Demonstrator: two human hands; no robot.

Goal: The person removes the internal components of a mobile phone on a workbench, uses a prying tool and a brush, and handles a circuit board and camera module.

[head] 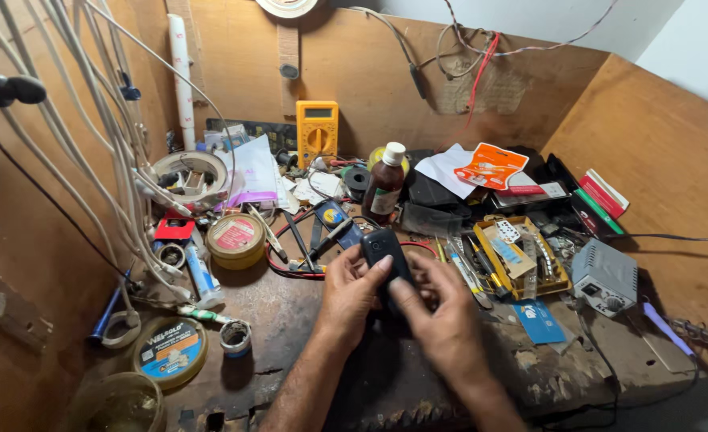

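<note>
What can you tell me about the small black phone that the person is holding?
The small black phone is a compact, dark, glossy handset that looks like plastic, with a small camera lens near its top, so its back faces up. It is tilted over the cluttered wooden bench. The left hand and the right hand both grip its lower half.

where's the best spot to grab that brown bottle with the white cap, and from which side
Grip the brown bottle around its body just below the white cap, coming from above. It stands upright, and clutter crowds its base on all sides, so only the top is free.
</note>
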